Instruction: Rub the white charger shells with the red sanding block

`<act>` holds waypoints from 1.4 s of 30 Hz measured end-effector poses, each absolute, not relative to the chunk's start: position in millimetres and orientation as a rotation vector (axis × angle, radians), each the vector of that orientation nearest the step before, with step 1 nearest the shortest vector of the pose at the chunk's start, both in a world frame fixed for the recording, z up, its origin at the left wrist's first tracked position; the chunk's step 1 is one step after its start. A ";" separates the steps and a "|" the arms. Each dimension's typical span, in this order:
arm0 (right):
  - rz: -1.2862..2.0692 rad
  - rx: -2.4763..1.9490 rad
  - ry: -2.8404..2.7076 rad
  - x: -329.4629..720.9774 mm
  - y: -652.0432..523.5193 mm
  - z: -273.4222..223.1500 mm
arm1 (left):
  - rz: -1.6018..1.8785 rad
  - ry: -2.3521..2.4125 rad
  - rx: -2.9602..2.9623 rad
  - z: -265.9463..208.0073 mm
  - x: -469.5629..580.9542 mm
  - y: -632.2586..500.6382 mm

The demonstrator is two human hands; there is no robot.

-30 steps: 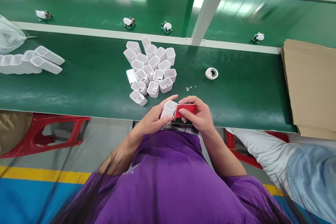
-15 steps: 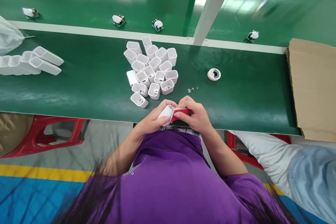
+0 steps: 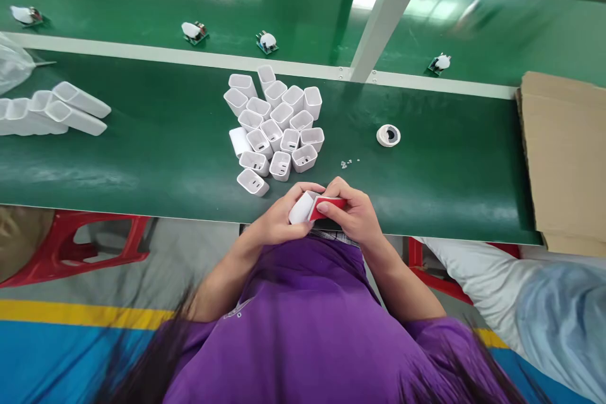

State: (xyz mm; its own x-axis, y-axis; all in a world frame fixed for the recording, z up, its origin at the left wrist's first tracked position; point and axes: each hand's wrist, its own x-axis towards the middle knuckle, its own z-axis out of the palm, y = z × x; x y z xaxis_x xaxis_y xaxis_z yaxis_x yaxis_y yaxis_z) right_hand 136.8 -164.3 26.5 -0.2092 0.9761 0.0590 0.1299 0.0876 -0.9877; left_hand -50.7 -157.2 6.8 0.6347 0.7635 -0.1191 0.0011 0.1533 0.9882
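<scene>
My left hand [image 3: 275,222] is closed around a white plastic charger housing [image 3: 300,209], held tilted just over the front edge of the bench. In my right hand [image 3: 358,209] a flat red piece [image 3: 331,204] is pinched between thumb and fingers. Its pale edge meets the open rim of the housing; its exact kind is unclear. Beyond my hands stands a cluster of similar white housings [image 3: 281,115], mostly with open ends up, some showing slots inside. Small white scraps [image 3: 344,164] lie to the right of the cluster.
A white tape-like ring [image 3: 388,136] lies on the green bench [image 3: 449,183]. More housings [image 3: 78,108] and a plastic bag [image 3: 14,66] are at left, cardboard [image 3: 563,164] at right. Small circuit boards [image 3: 267,42] sit on the belt behind a metal post [image 3: 388,12]. Another person's sleeve [image 3: 549,309] is at right.
The circuit boards on the back belt have shifted left. In my left hand the housing has turned slightly, and its thumb now lies lower. The red piece stays against the rim.
</scene>
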 end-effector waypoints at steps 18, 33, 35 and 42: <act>1.018 -1.499 -1.717 128.9 -169.7 57.6 | 0.693 0.869 1.779 4.2 -30.0 -169.9; 1.065 -1.033 -1.689 148.1 -162.8 14.8 | 0.676 0.748 1.417 8.3 -47.5 -156.4; 1.058 -1.083 -1.698 146.5 -163.3 19.1 | 0.639 0.821 1.488 10.5 -45.4 -159.0; 1.136 -1.296 -1.741 147.3 -169.3 39.4 | 0.635 0.891 1.695 10.7 -38.3 -165.3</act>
